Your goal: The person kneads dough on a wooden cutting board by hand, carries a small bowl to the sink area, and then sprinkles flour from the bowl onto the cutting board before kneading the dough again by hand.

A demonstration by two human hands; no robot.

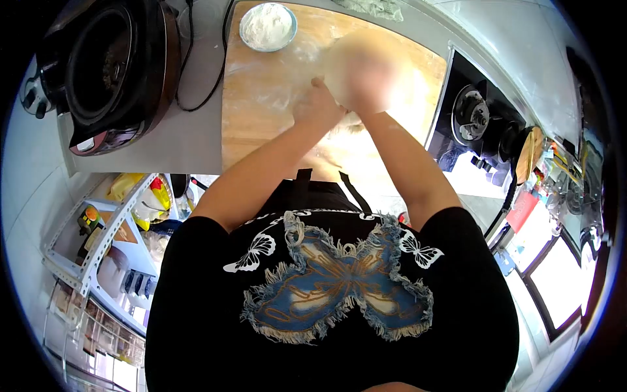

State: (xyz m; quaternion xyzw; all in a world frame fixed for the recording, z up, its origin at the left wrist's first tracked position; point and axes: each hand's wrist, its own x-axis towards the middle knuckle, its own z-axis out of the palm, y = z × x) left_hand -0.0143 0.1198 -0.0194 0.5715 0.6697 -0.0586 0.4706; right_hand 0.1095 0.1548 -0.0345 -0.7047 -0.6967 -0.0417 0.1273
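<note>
On a floured wooden board (255, 130), my two hands are close together. My left hand (317, 104) is closed, its thumb side turned up; whatever its fingers hold is hidden. Just to its right and a little farther away, my right hand (371, 81) lies within a blurred patch, so its fingers cannot be made out. A pale, roundish area surrounds the right hand, too smeared to name. Beyond the left hand, at the board's far left corner, stands a blue-rimmed bowl (268, 27) of white flour. Loose flour is scattered over the board near it.
A black kitchen appliance (108, 65) with a cable (219, 81) sits on the counter to the left. At right is a gas hob (473, 114). Below left, a white shelf rack (98, 242) holds packets. A crumpled cloth or bag (375, 8) lies behind the board.
</note>
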